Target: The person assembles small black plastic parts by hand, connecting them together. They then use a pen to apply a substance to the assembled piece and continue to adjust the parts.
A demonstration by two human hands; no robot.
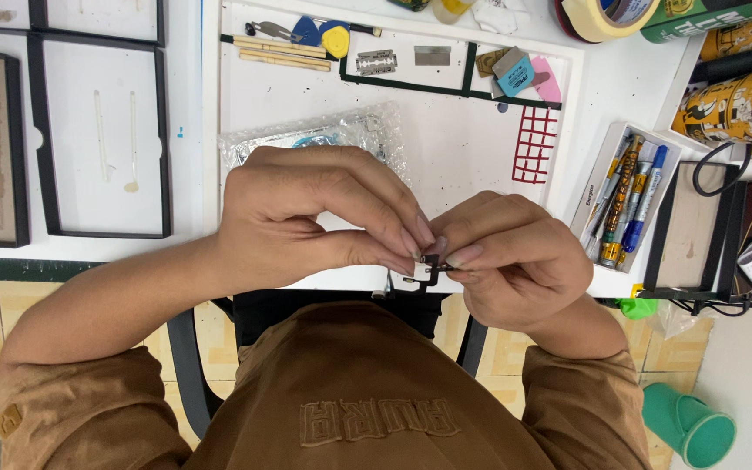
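Observation:
Both of my hands meet in front of my chest at the near edge of the white work mat [446, 148]. My left hand [306, 218] and my right hand [515, 257] pinch a small dark flat part [433, 265], thin and bracket-shaped, between their fingertips. Most of the part is hidden by my fingers. A clear plastic bag [324, 135] with something blue inside lies on the mat just beyond my left hand.
On the mat's far edge lie wooden sticks [276, 52], blue and yellow picks [324, 35], a razor blade [374, 61] and a red grid sticker [534, 144]. A box of pens and batteries [628, 196] stands right, black-framed trays [97, 130] left, tape rolls [598, 17] far right.

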